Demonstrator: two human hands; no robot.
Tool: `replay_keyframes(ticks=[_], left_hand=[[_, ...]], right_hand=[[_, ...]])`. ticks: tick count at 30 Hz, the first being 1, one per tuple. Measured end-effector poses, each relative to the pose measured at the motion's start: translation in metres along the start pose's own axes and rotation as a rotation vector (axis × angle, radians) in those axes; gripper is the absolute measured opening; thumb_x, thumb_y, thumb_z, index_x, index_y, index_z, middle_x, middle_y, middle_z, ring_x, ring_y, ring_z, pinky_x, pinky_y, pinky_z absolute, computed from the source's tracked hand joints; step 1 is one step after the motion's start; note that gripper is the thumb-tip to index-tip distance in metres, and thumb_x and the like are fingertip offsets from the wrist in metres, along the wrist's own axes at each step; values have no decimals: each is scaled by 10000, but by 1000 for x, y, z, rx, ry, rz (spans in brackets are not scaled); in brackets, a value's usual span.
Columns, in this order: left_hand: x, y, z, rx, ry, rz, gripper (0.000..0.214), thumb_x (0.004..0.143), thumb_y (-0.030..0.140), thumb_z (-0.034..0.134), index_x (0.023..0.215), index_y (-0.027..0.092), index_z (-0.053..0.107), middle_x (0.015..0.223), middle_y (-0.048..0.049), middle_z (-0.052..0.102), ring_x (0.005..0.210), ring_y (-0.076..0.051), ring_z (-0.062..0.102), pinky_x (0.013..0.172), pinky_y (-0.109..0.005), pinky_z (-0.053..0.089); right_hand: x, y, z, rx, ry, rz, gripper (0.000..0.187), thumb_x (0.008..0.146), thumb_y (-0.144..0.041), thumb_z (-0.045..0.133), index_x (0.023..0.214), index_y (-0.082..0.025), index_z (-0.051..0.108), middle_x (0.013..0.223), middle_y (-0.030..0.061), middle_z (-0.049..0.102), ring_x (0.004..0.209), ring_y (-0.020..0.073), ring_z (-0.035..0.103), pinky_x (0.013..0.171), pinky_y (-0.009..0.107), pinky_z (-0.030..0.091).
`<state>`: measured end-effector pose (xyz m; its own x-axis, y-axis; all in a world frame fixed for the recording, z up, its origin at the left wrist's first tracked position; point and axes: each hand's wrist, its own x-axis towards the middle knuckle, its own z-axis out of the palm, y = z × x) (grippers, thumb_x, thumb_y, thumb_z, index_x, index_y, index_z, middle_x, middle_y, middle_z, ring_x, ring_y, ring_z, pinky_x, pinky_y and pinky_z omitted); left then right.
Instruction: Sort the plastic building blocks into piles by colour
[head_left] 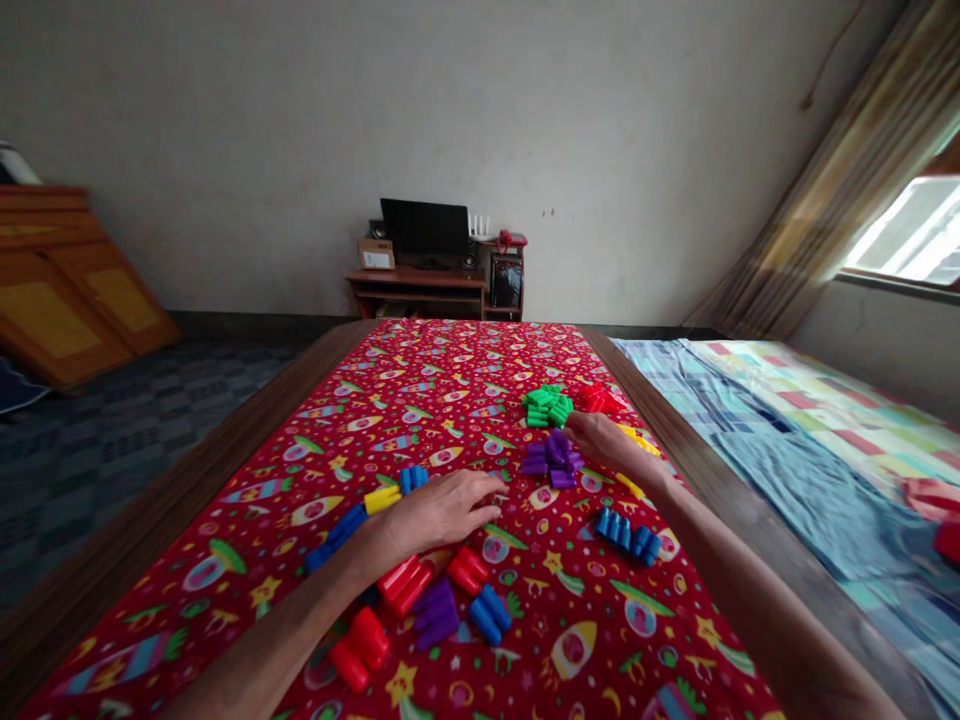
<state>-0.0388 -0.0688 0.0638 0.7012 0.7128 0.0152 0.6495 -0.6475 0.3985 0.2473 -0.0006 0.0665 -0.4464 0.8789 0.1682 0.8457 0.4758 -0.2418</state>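
Observation:
My left hand (454, 503) hovers palm down over the middle of the red cloth, fingers stretched and apart, holding nothing visible. Around its wrist lie loose toy building blocks: a yellow block (382, 498), blue blocks (413, 480), red blocks (405, 584), a purple block (436, 613) and another blue block (490, 614). Farther off, my right hand (596, 440) is curled beside a pile of purple blocks (555, 460). Its fingertips are turned down and mostly hidden, so what they grip is unclear. Green blocks (547, 405) are heaped just beyond it.
Red blocks (600, 399), yellow blocks (637, 439) and a row of blue blocks (628, 535) lie along the right side of the patterned tablecloth (450, 370). A bed (795, 440) adjoins the table's right edge. A desk with a monitor (425, 232) stands against the wall.

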Motion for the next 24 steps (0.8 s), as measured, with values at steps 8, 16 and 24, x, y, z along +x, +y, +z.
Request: replay_keyframes(ticks=[8,16,24], left_hand=[[-10,-13,-21,35,62,-27,338,944,384,467,1215,239,607,1217,-61,656,1150,-226,583,1010,-341,424],[-121,-28,10,237,165,-232,886,700,535,733,1464,364,318,1588,-66,199,1417,-408,211,1097,-578,293],[-125,-25,60,278,368,-324,718,865,409,584,1492,357,236,1590,-63,165,1438,-389,125,1116,-604,227]], right_hand=[[-16,-21,-28,-35,109,-35,182,904,-174,415,799,-147,561,635,9,527,547,98,399,538,241,272],[-78,-116,11,141,-128,-549,403,909,-416,538,1257,-214,542,1238,142,593,1095,245,577,843,337,489],[-65,-134,84,185,-151,-580,782,865,-439,611,1510,-225,224,1560,222,165,1424,371,197,1067,539,364]])
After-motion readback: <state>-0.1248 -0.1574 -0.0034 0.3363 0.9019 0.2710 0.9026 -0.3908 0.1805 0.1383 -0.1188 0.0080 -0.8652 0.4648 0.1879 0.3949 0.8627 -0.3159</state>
